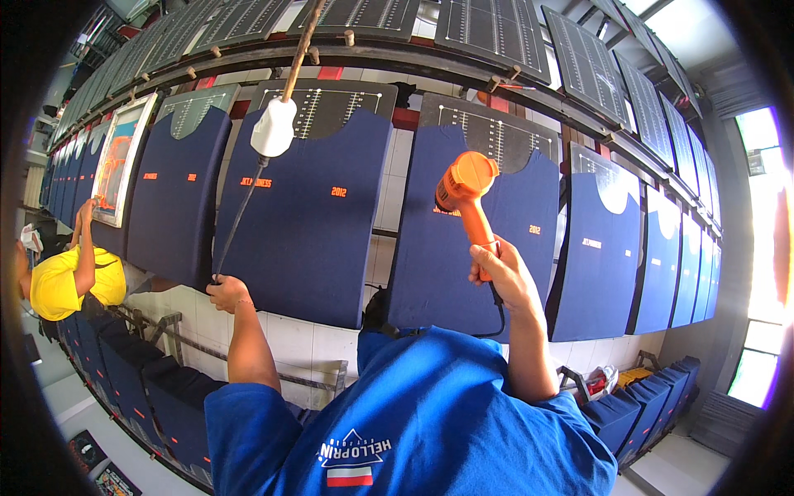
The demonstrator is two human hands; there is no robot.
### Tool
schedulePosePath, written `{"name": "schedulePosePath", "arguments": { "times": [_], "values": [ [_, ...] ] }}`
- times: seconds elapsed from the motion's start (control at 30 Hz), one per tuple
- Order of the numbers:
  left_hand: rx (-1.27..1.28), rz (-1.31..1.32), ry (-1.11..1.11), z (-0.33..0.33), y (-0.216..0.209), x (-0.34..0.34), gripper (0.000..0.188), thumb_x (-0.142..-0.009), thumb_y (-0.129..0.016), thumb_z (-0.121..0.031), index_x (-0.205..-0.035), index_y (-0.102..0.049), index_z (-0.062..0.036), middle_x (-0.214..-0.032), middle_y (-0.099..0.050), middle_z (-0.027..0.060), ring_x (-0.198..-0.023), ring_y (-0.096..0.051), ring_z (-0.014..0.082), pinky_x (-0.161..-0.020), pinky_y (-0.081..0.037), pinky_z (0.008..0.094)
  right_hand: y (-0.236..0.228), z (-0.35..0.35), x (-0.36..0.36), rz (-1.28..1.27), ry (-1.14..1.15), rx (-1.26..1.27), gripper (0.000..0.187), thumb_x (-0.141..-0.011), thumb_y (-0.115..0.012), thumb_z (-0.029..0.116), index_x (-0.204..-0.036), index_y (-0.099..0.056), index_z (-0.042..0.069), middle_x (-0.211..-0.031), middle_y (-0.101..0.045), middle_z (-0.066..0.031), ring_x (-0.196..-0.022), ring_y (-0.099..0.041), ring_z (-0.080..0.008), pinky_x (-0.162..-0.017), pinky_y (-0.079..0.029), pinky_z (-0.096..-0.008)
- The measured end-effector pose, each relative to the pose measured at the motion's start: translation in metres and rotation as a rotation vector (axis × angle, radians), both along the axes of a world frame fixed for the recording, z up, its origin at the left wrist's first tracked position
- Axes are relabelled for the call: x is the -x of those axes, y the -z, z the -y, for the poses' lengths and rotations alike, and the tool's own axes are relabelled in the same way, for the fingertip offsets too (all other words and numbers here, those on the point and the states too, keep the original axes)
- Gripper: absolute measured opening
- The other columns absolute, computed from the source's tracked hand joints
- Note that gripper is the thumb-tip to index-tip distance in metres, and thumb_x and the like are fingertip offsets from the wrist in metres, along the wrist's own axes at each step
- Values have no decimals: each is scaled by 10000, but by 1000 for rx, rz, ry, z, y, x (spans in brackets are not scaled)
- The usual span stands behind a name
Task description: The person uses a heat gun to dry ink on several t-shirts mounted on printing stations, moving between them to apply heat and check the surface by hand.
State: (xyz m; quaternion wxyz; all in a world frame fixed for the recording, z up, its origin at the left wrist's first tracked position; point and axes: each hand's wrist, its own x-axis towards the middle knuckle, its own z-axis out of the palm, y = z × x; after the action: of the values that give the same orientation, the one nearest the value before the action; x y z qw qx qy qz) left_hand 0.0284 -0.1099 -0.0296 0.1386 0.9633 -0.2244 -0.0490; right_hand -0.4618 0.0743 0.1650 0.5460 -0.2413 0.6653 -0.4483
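Observation:
My right hand (507,273) is wrapped round the handle of an orange heat gun (473,186), held up in front of a navy shirt panel (422,256) with small orange print. A black cord hangs from the lower end of its handle. On the other side, my left hand (228,293) pinches a dark cable (238,217). That cable runs up to a white socket block (273,128), which hangs from a brown cord above. Behind the cable lies another navy shirt panel (302,223) with orange print, spread on a dark printing board (351,99). The left fingertips are partly hidden.
More navy panels (178,207) lie on boards in a long row to both sides. Bare boards (492,33) stand on a dark metal rail beyond. At far left a person in a yellow shirt (78,281) handles a white-framed printing screen (124,161). Behind me runs another row of navy panels.

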Motion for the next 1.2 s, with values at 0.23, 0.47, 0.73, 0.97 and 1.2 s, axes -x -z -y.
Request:
{"name": "schedulePosePath", "arguments": {
  "times": [0.23, 0.47, 0.73, 0.97, 1.2],
  "values": [
    [-6, 8, 12, 0, 11, -11, 493, -1019, -394, -421, -1313, -494, -39, -1312, -520, 212, -1192, -532, 417, -952, -493, 532, 1, -2, 4, 33, -11, 2, 322, -926, -672, 303, -1018, -567, 13, -719, -572, -11, -625, -573, -93, -584, -485, -239],
    [0, 13, 8, 2, 8, -9, 501, -1018, -391, -421, -1313, -492, -29, -1315, -521, 213, -1196, -529, 421, -949, -494, 533, -1, -5, 7, -23, 1, -5, 288, -933, -657, 272, -1006, -571, 7, -703, -569, -10, -629, -580, -94, -579, -483, -240],
    [-1, -5, 14, 2, 5, -6, 506, -1018, -398, -412, -1322, -485, -18, -1317, -517, 232, -1210, -521, 431, -976, -475, 541, -3, -8, 10, -54, 16, -15, 307, -917, -671, 302, -977, -581, 15, -705, -573, -13, -612, -575, -94, -571, -474, -236],
    [7, -6, 6, 3, 5, -6, 484, -1011, -406, -406, -1305, -496, -32, -1314, -522, 220, -1198, -532, 426, -957, -489, 540, -1, -12, 12, -69, 52, -21, 266, -936, -649, 269, -984, -574, 18, -699, -569, -13, -609, -569, -88, -577, -468, -237],
    [-6, -1, 13, 3, 10, -10, 492, -1009, -415, -409, -1328, -477, -39, -1322, -515, 220, -1200, -533, 426, -956, -491, 533, -5, -13, 10, -74, 79, -13, 259, -914, -660, 259, -957, -581, 17, -690, -568, -13, -611, -572, -90, -578, -475, -236]
  ]
}}
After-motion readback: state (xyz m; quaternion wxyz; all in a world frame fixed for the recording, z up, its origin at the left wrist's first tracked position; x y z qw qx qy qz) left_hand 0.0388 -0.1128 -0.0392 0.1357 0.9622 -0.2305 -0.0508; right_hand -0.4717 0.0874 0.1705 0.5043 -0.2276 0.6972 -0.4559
